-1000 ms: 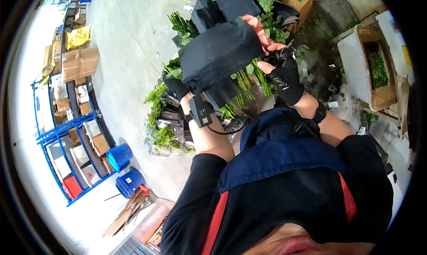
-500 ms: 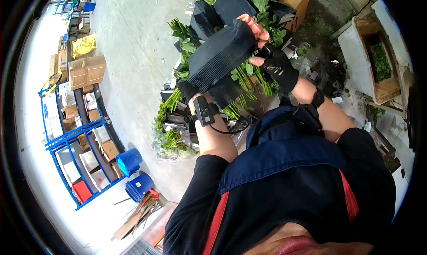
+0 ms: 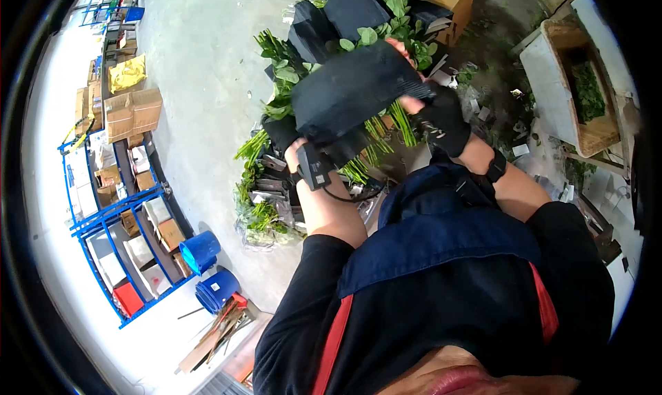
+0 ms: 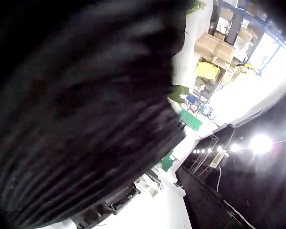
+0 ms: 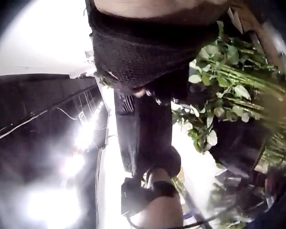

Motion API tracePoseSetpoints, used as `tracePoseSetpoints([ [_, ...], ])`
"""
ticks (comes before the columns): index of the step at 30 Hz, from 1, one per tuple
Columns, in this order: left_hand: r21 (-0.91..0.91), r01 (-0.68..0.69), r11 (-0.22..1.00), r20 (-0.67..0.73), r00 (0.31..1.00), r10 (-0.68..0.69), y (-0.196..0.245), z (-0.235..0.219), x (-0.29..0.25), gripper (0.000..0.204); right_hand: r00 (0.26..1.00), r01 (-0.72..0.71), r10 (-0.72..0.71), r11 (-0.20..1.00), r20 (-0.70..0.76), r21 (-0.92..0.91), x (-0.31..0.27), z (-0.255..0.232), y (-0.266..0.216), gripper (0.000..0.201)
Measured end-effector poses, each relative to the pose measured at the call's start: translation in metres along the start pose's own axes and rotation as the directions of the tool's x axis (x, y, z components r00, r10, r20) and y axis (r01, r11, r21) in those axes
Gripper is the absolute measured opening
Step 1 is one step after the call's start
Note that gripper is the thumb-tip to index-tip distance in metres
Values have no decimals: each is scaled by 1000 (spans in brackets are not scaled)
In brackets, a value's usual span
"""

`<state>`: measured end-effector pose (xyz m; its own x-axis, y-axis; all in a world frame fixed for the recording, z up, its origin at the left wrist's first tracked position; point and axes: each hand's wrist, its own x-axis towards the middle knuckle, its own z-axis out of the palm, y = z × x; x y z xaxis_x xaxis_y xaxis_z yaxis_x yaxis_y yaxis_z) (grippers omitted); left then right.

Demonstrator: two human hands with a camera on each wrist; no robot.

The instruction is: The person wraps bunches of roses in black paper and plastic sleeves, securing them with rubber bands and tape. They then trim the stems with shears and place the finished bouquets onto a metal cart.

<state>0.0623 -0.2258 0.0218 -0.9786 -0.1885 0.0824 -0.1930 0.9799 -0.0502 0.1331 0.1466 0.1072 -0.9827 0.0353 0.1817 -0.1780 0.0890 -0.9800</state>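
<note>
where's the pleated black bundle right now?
Head view, upper centre: the pleated black bundle is between the left hand and the right hand, with green stems showing just below it in the picture.

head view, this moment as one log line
left gloved hand: holds layered black sheet stack; right gloved hand: at stack's right end; pink flower: partly hidden by stack

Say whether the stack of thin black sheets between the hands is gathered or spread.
Gathered: the black sheets form one compact block, layered edges lying close together in the left wrist view.
</note>
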Motion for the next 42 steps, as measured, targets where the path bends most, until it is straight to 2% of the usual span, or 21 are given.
tracePoseSetpoints([
  [2,98,-21,995,-10,1000,22,-8,-7,4,38,989,-144,130,930,64,337,-2,-29,17,25],
  [4,-2,91,996,19,996,-90,-19,-21,8,33,911,-370,300,899,284,235,-9,-45,15,28],
  [5,-47,148,988,38,989,-146,-25,-30,11,31,960,-222,191,965,204,141,-14,-40,11,33],
  [6,-66,185,981,57,982,-181,-27,-31,14,31,893,-329,263,935,365,130,-11,-48,6,41],
  [9,-149,249,957,59,968,-243,-42,-36,18,32,930,237,-173,957,324,-169,1,-58,-16,44],
  [10,-187,267,945,63,964,-259,-45,-34,19,32,959,105,-45,973,279,-206,5,-70,-22,39],
  [12,-278,303,912,78,953,-293,-46,-36,15,32,952,-305,306,948,8,86,22,-83,-21,30],
  [15,-488,367,792,125,928,-352,-53,-36,2,33,984,128,-134,990,119,58,68,-81,-31,25],
  [16,-571,385,725,151,917,-369,-50,-36,-1,33,922,363,-335,923,193,-129,82,-77,-36,26],
  [17,-652,401,643,180,906,-382,-50,-38,-7,33,922,71,-98,994,375,86,88,-75,-43,27],
  [18,-720,408,561,207,898,-388,-50,-38,-12,34,810,-267,88,936,580,231,93,-73,-49,29],
  [19,-779,415,471,233,888,-397,-49,-39,-19,34,715,-280,143,955,685,93,98,-72,-56,32],
  [20,-820,418,391,258,880,-399,-48,-38,-24,34,604,-274,209,961,769,-45,101,-71,-58,36],
  [21,-849,419,322,280,873,-399,-46,-38,-26,35,586,226,-146,974,797,12,109,-68,-49,48],
  [26,-911,407,69,355,857,-374,-37,-37,-31,37,337,31,-84,996,938,78,112,-67,-45,71],
  [28,-911,413,-14,390,849,-357,-35,-40,-37,38,393,114,-159,986,906,123,108,-63,-34,64],
  [31,-904,411,-119,427,845,-321,-24,-46,-42,39,439,-86,83,995,895,-51,102,-62,-40,50],
  [37,-885,438,-160,459,877,-138,29,-87,19,43,732,60,-14,997,681,-45,84,-37,-17,32],
  [40,-894,443,-67,447,891,-80,73,-97,59,44,842,213,-85,960,533,-184,75,-8,18,22],
  [41,-970,231,-69,212,954,214,61,-73,57,53,852,278,-152,942,500,-187,71,5,43,19],
  [42,-935,76,346,83,997,4,86,-77,41,57,857,339,-218,921,467,-191,68,15,64,17],
])
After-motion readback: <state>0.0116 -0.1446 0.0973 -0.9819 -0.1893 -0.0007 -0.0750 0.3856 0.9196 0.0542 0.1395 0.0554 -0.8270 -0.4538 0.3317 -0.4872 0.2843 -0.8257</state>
